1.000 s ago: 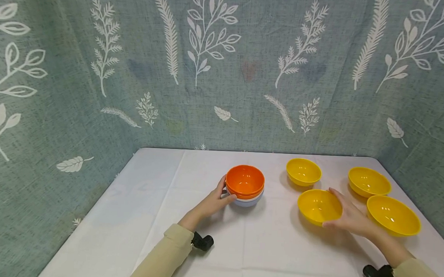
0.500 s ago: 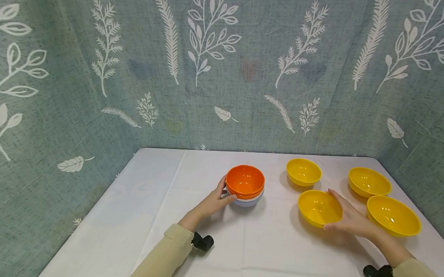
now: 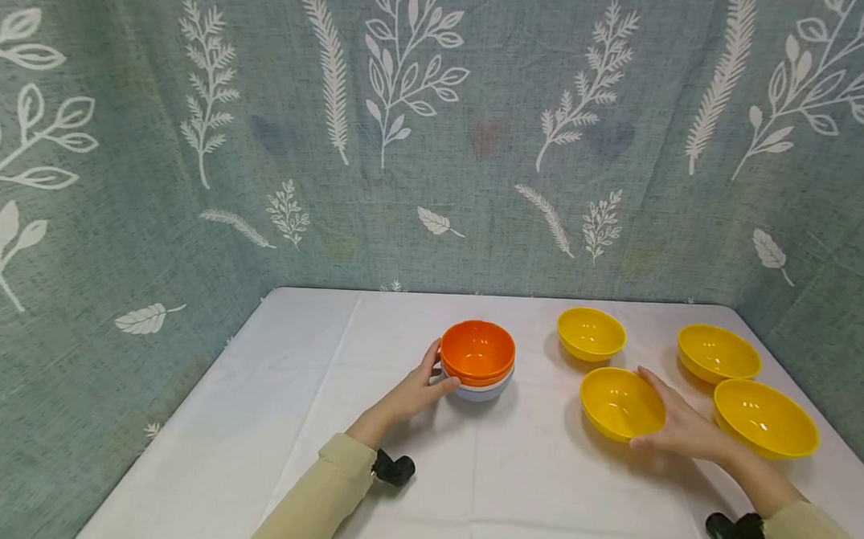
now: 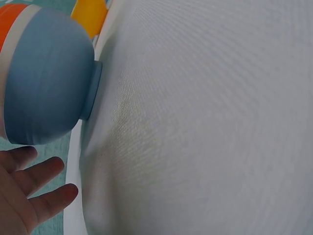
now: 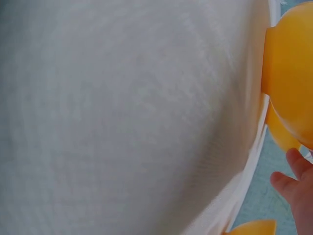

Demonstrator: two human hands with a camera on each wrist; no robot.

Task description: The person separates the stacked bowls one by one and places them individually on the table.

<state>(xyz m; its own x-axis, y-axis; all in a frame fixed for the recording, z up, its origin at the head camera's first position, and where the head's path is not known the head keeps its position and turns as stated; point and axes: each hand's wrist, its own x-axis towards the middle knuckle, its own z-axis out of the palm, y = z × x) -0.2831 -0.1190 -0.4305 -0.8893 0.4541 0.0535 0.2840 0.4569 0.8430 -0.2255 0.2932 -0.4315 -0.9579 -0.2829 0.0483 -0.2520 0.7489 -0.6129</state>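
In the head view my left hand rests at the left side of a small stack of bowls. An orange bowl is on top, with another orange rim below it, inside a blue bowl with a white rim. The left wrist view has the blue bowl with its foot on the cloth and several loosely straight fingers beside it. My right hand spans the right side of a yellow bowl, thumb in front, a finger behind. Its visible fingers are extended near yellow bowls in the right wrist view.
Another yellow bowl stands behind. Two more, a yellow bowl and a larger yellow bowl, stand at the right near the table edge. White cloth covers the table. A green leaf-patterned curtain encloses the back and sides.
My right hand has shifted very slightly at the yellow bowl. The left hand and the bowls show no clear movement.
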